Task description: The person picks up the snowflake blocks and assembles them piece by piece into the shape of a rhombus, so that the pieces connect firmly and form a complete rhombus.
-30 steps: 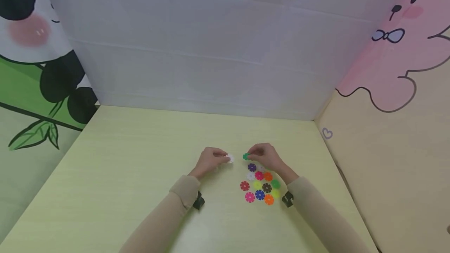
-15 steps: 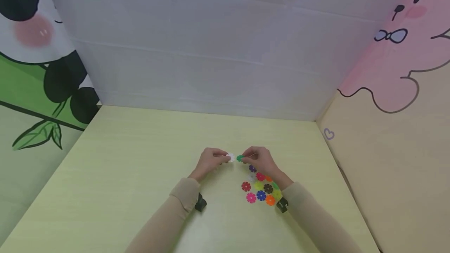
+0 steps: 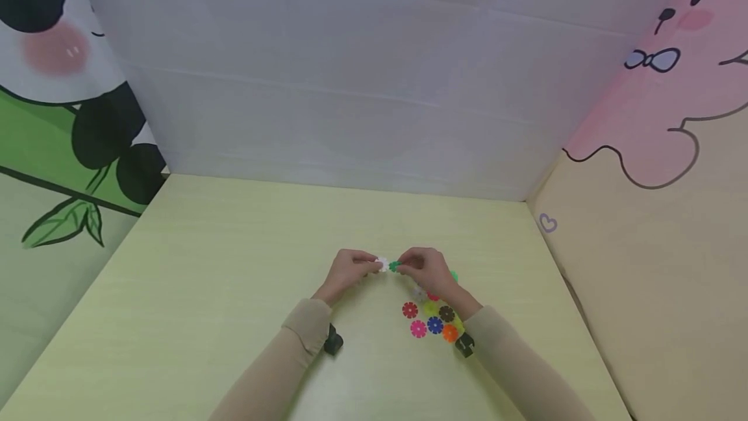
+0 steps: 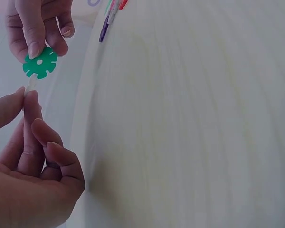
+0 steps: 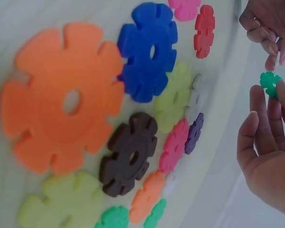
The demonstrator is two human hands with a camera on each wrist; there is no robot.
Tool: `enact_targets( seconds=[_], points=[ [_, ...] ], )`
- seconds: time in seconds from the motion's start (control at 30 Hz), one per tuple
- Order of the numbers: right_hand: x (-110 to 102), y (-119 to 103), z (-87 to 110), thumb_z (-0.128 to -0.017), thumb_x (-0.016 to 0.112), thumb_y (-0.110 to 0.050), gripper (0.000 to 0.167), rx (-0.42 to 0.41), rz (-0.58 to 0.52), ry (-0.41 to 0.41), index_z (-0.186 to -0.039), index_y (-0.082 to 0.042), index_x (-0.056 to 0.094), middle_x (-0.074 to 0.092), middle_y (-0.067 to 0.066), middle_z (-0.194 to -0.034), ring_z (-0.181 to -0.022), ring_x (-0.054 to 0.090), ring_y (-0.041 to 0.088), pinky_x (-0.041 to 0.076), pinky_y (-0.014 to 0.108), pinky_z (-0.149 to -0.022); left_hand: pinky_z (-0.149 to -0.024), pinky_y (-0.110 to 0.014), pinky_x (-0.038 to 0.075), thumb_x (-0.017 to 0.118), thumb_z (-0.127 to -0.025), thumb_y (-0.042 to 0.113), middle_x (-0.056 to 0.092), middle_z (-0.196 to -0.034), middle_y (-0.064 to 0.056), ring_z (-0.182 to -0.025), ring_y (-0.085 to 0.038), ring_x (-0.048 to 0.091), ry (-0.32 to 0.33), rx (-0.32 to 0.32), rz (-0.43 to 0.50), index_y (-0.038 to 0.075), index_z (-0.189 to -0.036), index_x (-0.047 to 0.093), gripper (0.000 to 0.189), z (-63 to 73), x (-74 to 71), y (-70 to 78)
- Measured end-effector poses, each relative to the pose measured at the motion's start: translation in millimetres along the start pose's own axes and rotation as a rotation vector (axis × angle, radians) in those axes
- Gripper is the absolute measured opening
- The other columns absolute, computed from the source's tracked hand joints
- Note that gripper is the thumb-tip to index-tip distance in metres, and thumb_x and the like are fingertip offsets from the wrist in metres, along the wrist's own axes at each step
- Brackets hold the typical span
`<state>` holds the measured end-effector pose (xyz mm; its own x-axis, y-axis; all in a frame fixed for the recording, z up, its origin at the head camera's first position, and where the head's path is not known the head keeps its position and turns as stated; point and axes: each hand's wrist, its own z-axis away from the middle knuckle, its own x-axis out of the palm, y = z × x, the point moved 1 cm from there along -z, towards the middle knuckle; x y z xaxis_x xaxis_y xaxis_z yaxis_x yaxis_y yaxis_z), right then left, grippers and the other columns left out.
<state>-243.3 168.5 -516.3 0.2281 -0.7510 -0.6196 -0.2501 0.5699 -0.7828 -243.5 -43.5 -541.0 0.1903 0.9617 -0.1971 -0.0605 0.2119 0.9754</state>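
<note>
Over the table (image 3: pixel 245 245), my left hand (image 3: pixel 349 271) pinches a white notched plastic disc (image 3: pixel 382 265) between thumb and forefinger. My right hand (image 3: pixel 429 273) pinches a green notched disc (image 3: pixel 394 266) by its outer edge. In the left wrist view the green disc (image 4: pixel 46 66) shows its face and centre hole, while the white disc (image 4: pixel 32 83) stands edge-on below it. Their rims meet at a notch, roughly crosswise. Fingertips cover much of the white disc. The right wrist view shows the green disc (image 5: pixel 268 80) between the two hands.
Several loose discs lie under and before my right forearm, among them a red (image 3: pixel 410 310), a pink (image 3: pixel 418 329), a blue (image 3: pixel 435 325), a brown (image 3: pixel 447 314) and an orange disc (image 3: pixel 450 332). A white cloth wall (image 3: pixel 350 83) closes the table's far side; a printed panel (image 3: pixel 643 245) stands right.
My right hand has moved left with the green disc, closing the gap until it meets the white disc. My left hand has stayed nearly still. The right forearm now covers more loose discs.
</note>
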Motion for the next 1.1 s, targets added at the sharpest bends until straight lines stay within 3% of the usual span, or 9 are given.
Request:
enact_targets(
  seconds=[0.17,0.43,0.6,0.8,1.1],
  points=[
    [2,-3,2.1,-0.087,0.072,-0.018,0.008,0.007,-0.004,0.013,-0.094,-0.015,0.07,0.068,-0.008,-0.088,-0.079,0.064,0.009,0.052,0.027,-0.072,-0.057,-0.028,0.044,0.075,-0.084,0.024,0.07,-0.079,-0.002,-0.073,-0.019,0.058,0.014,-0.013,-0.002,0.004,-0.093,0.075,0.022,1.9,0.8,1.3],
    [7,-5,5.4,-0.087,0.072,-0.019,0.008,-0.056,0.006,0.062,-0.094,-0.017,0.071,0.067,-0.009,-0.09,-0.081,0.063,0.009,0.052,0.027,-0.071,-0.059,-0.028,0.045,0.075,-0.084,0.024,0.07,-0.078,-0.002,-0.072,-0.017,0.058,0.023,-0.016,-0.001,0.005,-0.092,0.076,0.02,2.5,1.3,-0.2],
    [12,-5,6.5,-0.086,0.072,-0.014,0.008,-0.104,0.03,0.106,-0.094,-0.014,0.07,0.067,-0.008,-0.089,-0.08,0.062,0.009,0.051,0.026,-0.071,-0.061,-0.028,0.044,0.076,-0.083,0.024,0.07,-0.077,-0.002,-0.071,-0.017,0.058,0.035,-0.015,0.025,0.006,-0.088,0.077,0.019,1.9,0.9,-3.1],
    [16,-6,6.5,-0.085,0.074,-0.011,0.007,-0.101,0.028,0.149,-0.091,-0.014,0.071,0.066,-0.011,-0.086,-0.077,0.062,0.006,0.051,0.024,-0.07,-0.061,-0.028,0.043,0.076,-0.082,0.022,0.07,-0.076,-0.004,-0.07,-0.016,0.057,0.047,-0.016,0.059,0.004,-0.085,0.077,0.017,4.6,0.8,-3.0],
    [17,-9,5.6,-0.083,0.075,-0.009,0.008,-0.144,0.027,0.16,-0.09,-0.012,0.071,0.067,-0.008,-0.085,-0.076,0.063,0.008,0.052,0.025,-0.069,-0.059,-0.026,0.041,0.076,-0.082,0.019,0.07,-0.075,-0.004,-0.069,-0.017,0.056,0.073,-0.039,0.076,0.005,-0.083,0.077,0.014,7.4,0.8,-1.9]
  ],
)
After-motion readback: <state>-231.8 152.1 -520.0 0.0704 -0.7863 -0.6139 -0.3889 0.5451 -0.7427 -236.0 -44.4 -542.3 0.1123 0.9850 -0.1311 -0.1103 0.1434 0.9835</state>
